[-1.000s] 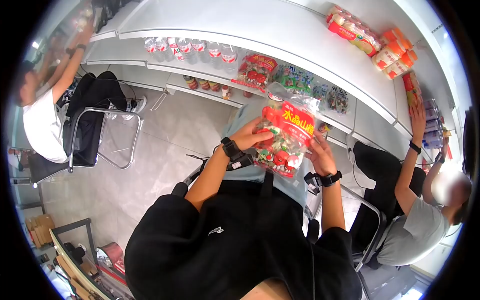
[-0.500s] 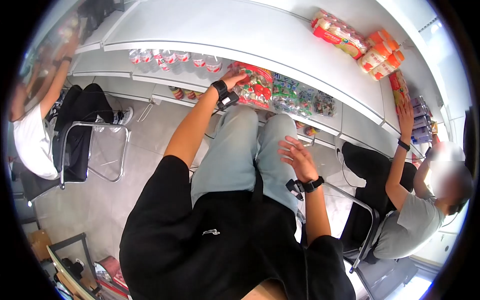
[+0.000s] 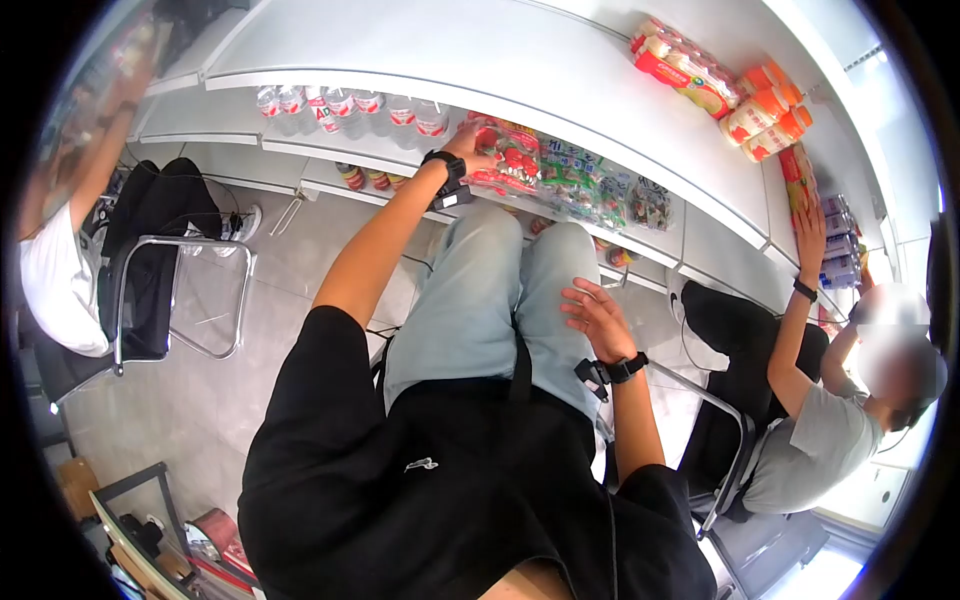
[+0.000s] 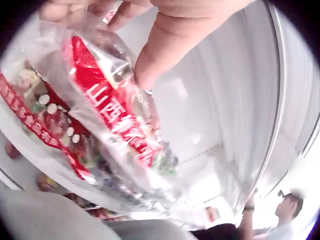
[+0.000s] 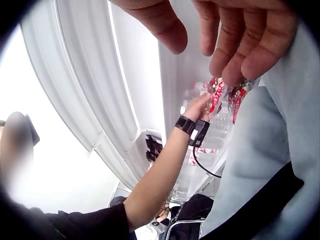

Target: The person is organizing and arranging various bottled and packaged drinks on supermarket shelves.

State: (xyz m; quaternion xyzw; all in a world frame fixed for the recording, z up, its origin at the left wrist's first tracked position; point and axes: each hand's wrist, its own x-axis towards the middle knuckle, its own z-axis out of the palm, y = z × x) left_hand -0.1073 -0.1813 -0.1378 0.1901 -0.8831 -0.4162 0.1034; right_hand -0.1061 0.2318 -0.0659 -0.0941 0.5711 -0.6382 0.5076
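My left hand (image 3: 466,150) reaches onto the middle shelf and grips a clear bag of hawthorn candy (image 3: 514,160) with red printing. In the left wrist view the thumb (image 4: 157,55) lies along one edge of the crinkled bag, with the other fingers over its top end. The bag sits between water bottles (image 3: 400,118) and green-and-clear snack bags (image 3: 578,172). My right hand (image 3: 600,318) hovers over my right thigh, holding nothing. Its fingers (image 5: 232,45) are loosely bent in the right wrist view.
The upper shelf (image 3: 420,50) overhangs the bags. On its right stand a shrink-wrapped drink pack (image 3: 685,68) and orange-capped bottles (image 3: 762,115). Jars (image 3: 378,181) line the lower shelf. One seated person (image 3: 815,440) reaches in at right, another (image 3: 65,280) at left.
The candy bag went from between both hands above my lap to the middle shelf, carried by my left hand. My right hand let go and dropped lower. Over the last half second little has moved.
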